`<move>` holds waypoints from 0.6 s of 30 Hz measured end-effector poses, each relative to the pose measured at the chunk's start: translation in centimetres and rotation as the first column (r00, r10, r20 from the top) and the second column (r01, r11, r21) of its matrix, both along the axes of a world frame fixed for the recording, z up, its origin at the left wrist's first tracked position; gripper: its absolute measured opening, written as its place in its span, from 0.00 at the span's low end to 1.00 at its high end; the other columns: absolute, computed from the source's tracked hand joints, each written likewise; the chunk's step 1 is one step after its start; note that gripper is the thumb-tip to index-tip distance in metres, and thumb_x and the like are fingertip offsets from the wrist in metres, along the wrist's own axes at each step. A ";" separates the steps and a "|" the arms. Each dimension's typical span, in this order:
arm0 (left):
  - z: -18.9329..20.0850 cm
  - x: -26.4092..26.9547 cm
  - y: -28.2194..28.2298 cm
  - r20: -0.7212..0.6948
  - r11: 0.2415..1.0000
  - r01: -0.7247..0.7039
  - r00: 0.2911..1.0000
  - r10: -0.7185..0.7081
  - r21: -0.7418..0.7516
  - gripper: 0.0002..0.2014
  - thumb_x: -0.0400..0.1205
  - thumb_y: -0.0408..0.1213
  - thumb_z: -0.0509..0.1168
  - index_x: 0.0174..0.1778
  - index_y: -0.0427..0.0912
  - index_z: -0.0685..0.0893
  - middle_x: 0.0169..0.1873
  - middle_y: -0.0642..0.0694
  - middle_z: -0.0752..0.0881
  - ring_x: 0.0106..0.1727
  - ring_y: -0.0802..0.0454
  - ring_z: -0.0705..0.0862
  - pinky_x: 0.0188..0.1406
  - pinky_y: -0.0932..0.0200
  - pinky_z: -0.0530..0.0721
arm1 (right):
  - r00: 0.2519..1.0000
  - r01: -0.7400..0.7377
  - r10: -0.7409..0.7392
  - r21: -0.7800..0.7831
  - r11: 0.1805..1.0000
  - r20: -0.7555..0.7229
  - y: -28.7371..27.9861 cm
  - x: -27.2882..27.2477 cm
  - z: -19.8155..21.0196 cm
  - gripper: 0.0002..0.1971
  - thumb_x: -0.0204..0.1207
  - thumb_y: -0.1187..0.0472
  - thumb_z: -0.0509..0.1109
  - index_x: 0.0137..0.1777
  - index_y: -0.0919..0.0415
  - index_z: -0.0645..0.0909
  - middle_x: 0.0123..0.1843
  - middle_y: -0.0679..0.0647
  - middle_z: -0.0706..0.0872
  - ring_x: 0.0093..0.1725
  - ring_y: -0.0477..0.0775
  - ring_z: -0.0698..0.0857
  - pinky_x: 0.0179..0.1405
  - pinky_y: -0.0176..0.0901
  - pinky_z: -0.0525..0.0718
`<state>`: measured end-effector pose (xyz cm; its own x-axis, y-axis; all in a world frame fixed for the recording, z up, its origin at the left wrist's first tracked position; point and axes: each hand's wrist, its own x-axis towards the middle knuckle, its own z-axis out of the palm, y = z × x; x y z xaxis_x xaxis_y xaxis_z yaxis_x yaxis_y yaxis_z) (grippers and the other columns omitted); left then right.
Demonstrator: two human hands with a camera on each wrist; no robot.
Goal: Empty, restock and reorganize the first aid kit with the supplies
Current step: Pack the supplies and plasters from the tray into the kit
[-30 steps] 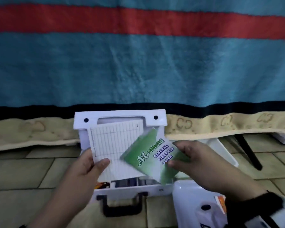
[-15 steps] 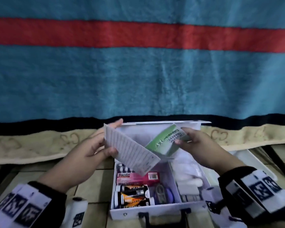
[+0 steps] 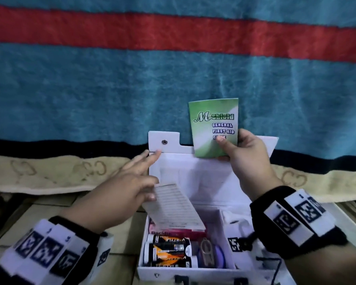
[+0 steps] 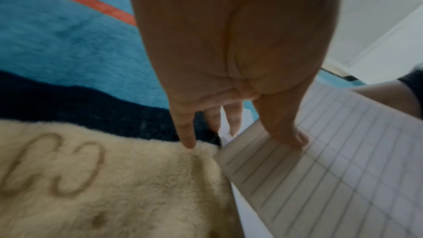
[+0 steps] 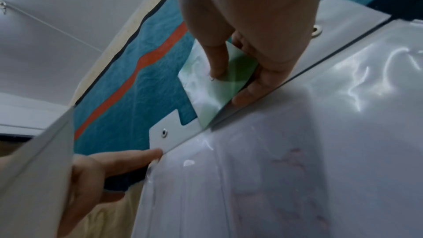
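The small green paper first aid guide booklet [image 3: 215, 128] was pinched upright in the right hand [image 3: 248, 159] at the raised lid of the open white plastic first aid box [image 3: 193, 270], while the lined white card [image 3: 173, 206] was held only under the thumb of the left hand [image 3: 119, 194], its fingers out straight, so the card could slip down onto the bottles.

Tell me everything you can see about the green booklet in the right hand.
The booklet is a thin, glossy green-and-white paper pamphlet, closed, printed "M-shield General First Aid" with a last word hidden by the thumb. It stands upright, cover facing the person, in front of the blue blanket. The right hand pinches its lower right part, thumb on the cover, fingers behind. Its bottom edge meets the top of the kit's open lid; whether it enters the lid's clear pocket is unclear.
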<state>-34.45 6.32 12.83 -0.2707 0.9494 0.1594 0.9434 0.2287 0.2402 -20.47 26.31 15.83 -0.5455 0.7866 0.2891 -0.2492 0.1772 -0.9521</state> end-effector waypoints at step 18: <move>-0.2 1.6 -0.4 0.034 0.999 -0.017 0.999 0.015 0.048 0.10 0.81 0.42 0.65 0.33 0.52 0.74 0.68 0.67 0.62 0.71 0.69 0.66 0.55 0.87 0.56 | 0.674 -0.364 -0.405 0.755 0.546 0.618 -1.5 1.1 0.7 0.05 0.76 0.61 0.67 0.41 0.52 0.73 0.46 0.57 0.86 0.49 0.61 0.84 0.38 0.45 0.73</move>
